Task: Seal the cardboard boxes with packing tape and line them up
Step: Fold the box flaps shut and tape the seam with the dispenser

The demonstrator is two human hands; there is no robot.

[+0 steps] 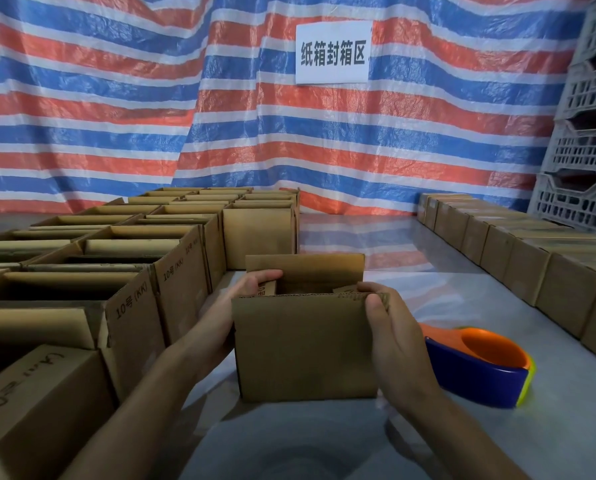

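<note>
An open cardboard box point(303, 348) stands on the table in front of me, its near and far flaps upright. My left hand point(241, 296) grips the box's left side, fingers curled over the left side flap and pushing it inward. On the other side, my right hand point(390, 323) holds the right edge, thumb on the near flap's corner and fingers over the right side flap. A blue and orange tape dispenser point(480, 365) lies on the table just right of the box, untouched.
Several open cardboard boxes point(126, 271) stand packed in rows on the left. A line of closed boxes point(518, 251) runs along the right side of the table. Grey plastic crates point(587, 143) are stacked at the far right. A striped tarp with a paper sign point(333, 51) hangs behind.
</note>
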